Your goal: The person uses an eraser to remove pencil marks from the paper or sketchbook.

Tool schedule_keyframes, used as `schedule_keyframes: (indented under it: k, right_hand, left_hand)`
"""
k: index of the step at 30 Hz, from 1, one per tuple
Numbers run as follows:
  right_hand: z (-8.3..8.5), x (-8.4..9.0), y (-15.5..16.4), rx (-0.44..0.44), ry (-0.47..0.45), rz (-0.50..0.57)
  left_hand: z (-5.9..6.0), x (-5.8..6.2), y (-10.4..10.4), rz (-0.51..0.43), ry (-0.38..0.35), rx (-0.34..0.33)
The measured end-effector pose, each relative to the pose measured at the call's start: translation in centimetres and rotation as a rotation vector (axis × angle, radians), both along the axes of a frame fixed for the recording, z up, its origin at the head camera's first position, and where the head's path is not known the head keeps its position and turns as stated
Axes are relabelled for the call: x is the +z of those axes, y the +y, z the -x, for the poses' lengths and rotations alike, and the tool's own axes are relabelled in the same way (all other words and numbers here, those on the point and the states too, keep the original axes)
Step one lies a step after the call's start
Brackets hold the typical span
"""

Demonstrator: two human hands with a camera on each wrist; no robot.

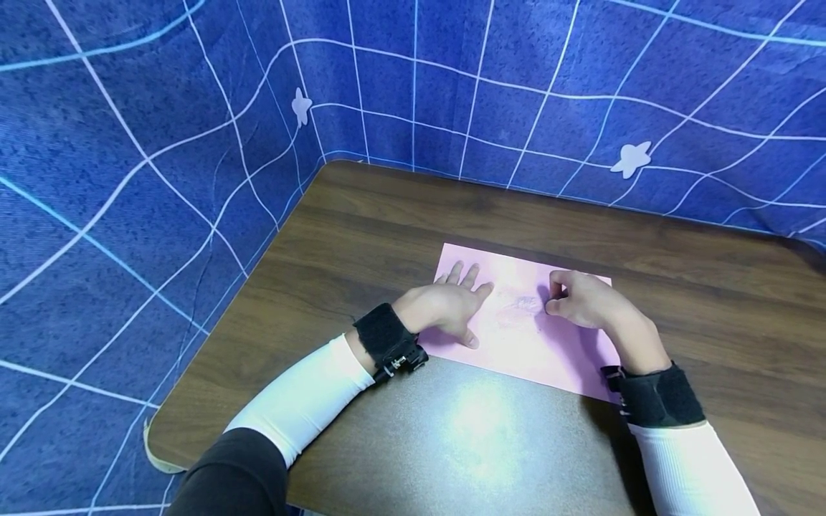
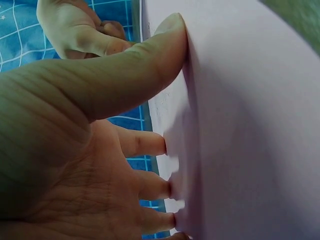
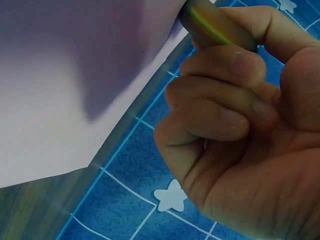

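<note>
My left hand (image 1: 445, 309) lay flat on the pink paper sheet (image 1: 516, 344), with the fingers (image 2: 145, 144) straight and spread; they pressed the sheet down and held nothing. The thumb (image 2: 150, 60) also pushed against the paper. My right hand (image 1: 584, 301) was on the same sheet, just beside the left one. Its fingers (image 3: 220, 117) were curled tightly around a small dark stick with a greenish shine (image 3: 215, 27), maybe a crayon or a pencil, but I could not tell which. The tip of this stick touched the paper, at a faint scribbled mark (image 1: 519, 309) that lay between my two hands.

The sheet was under both sets of fingers. Its long axis ran from my left fingers to my right fingers and past them, a little slanted on the brown wooden table (image 1: 361, 236). The mark was nearer to my right fingers than to my left ones.

I counted one sheet, one stick, one mark and two hands. Beyond my fingers stood a blue cloth with white lines (image 1: 161, 129) and two pale star shapes (image 1: 631, 159).
</note>
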State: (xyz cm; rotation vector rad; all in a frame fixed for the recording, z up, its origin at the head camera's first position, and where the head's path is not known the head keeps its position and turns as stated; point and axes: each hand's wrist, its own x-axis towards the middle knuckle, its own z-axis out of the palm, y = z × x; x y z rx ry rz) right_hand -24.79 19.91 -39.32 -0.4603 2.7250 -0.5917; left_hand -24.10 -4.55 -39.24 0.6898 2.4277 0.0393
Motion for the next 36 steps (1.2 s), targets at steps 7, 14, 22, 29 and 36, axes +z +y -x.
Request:
schedule_keyframes:
  k: [7, 14, 22, 29, 36]
  right_hand:
    - [-0.4, 0.5, -0.7, 0.008, 0.046, -0.098]
    - [-0.9, 0.2, -2.5, 0.062, 0.116, 0.053]
    - [-1.6, -0.7, -4.6, 0.121, 0.192, 0.035]
    - [-1.7, -0.5, -4.9, 0.044, 0.142, -0.030]
    - [-1.4, -0.4, -4.2, -0.044, 0.107, -0.056]
  left_hand:
    - [-0.1, -0.1, 0.0, -0.009, -0.001, 0.002]
    - [0.0, 0.0, 0.1, 0.010, 0.011, -0.004]
    - [0.0, 0.1, 0.2, 0.015, 0.023, -0.013]
    - [0.1, 0.0, 0.2, 0.019, 0.027, -0.013]
    - [0.1, 0.0, 0.1, 0.011, 0.027, -0.007]
